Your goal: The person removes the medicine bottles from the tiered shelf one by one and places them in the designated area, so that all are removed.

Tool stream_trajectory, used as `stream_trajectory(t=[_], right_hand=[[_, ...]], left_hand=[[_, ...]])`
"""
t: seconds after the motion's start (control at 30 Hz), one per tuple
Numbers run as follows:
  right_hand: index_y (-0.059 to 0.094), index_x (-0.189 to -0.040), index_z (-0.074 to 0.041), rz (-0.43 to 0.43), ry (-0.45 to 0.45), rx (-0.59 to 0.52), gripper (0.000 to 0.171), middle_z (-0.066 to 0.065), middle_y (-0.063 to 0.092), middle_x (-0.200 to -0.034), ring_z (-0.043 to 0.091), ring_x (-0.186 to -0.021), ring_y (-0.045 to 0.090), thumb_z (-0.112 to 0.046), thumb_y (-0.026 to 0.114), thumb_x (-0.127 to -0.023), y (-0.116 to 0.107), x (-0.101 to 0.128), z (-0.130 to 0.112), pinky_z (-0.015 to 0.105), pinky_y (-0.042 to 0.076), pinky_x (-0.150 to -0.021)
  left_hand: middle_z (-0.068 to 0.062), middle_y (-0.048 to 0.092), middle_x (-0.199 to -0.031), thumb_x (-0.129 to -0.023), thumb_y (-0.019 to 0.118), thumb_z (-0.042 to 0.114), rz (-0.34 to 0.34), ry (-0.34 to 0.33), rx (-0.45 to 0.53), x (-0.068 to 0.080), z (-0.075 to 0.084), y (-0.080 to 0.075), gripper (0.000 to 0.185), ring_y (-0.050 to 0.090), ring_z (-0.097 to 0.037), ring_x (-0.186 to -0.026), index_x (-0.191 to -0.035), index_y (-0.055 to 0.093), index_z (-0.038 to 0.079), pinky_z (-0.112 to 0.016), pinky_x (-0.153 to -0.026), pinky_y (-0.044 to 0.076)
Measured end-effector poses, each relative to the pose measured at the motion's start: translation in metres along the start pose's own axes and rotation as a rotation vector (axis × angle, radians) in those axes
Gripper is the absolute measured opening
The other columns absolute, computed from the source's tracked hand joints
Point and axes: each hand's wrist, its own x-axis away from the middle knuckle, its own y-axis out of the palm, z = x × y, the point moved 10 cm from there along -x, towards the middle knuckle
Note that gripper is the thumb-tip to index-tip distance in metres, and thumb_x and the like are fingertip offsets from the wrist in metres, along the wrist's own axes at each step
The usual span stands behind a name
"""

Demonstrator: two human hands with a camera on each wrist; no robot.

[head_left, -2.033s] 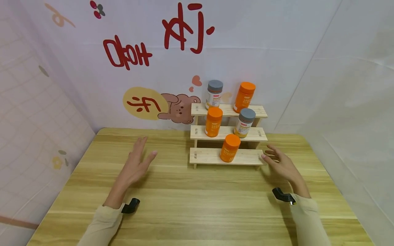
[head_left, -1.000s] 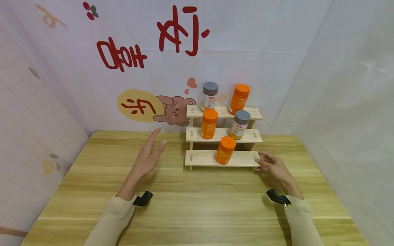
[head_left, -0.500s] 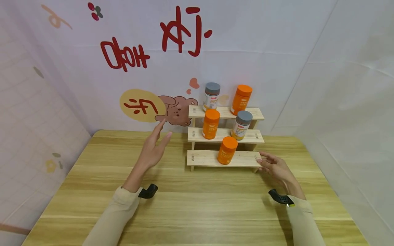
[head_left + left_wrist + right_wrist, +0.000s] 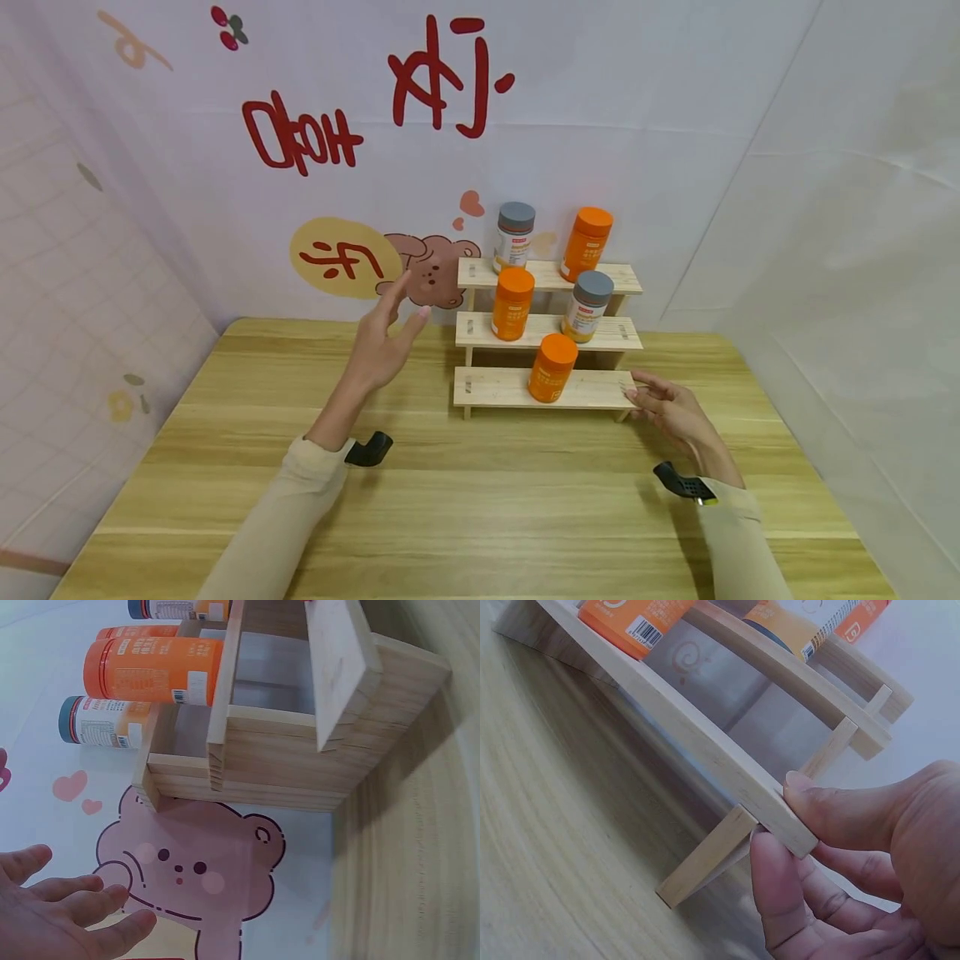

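A three-step wooden display rack (image 4: 600,390) carries several upright bottles. On its lowest step stands an orange bottle (image 4: 553,371). The middle step bears another orange bottle (image 4: 513,307) and a grey-lidded white bottle (image 4: 587,310); the top one, a second grey-lidded bottle (image 4: 515,242) and an orange-lidded bottle (image 4: 586,246). My right hand (image 4: 678,417) pinches the right end of the lowest step, thumb above and fingers below, as the right wrist view shows. Left of the rack, my left hand (image 4: 378,350) is raised with fingers spread, touching nothing.
The rack stands at the back of a wood-grain table (image 4: 480,500). Close behind it hangs a white printed backdrop (image 4: 622,100) with a cartoon bear (image 4: 435,275). More white sheeting (image 4: 847,275) borders the right side.
My right hand has moved in from beside the rack and taken hold of the lowest step's end. My left hand has moved rightward and farther forward, nearer the rack. The bottles keep their places.
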Motion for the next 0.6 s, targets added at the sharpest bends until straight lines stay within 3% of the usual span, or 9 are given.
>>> stream_trajectory(t=[0.2, 0.5, 0.6], right_hand=[[0.025, -0.159, 0.006, 0.005, 0.003, 0.018, 0.073, -0.007, 0.065, -0.105, 0.005, -0.095, 0.064, -0.016, 0.065, -0.102, 0.001, 0.001, 0.000, 0.020, 0.059, -0.082], [0.025, -0.159, 0.007, 0.009, 0.007, 0.011, 0.072, -0.006, 0.065, -0.104, 0.006, -0.094, 0.065, -0.015, 0.064, -0.102, 0.000, 0.000, 0.000, 0.020, 0.059, -0.082], [0.026, -0.158, 0.006, 0.010, 0.009, -0.003, 0.071, -0.005, 0.066, -0.105, 0.006, -0.095, 0.065, -0.014, 0.064, -0.102, 0.000, 0.000, 0.000, 0.020, 0.059, -0.081]], left_hand=[[-0.011, 0.035, -0.166, -0.105, 0.054, 0.045, 0.023, 0.012, 0.017, -0.010, 0.007, -0.004, 0.066, 0.034, -0.028, -0.155, -0.163, 0.028, 0.029, -0.052, -0.124, 0.034], [0.001, 0.034, -0.167, -0.100, 0.056, 0.059, 0.015, -0.033, 0.034, -0.027, 0.018, -0.001, 0.065, 0.036, -0.024, -0.153, -0.158, 0.030, 0.046, -0.056, -0.123, 0.034], [-0.002, 0.038, -0.166, -0.100, 0.057, 0.058, 0.000, -0.027, 0.063, -0.036, 0.023, 0.004, 0.066, 0.036, -0.024, -0.154, -0.159, 0.031, 0.043, -0.054, -0.123, 0.035]])
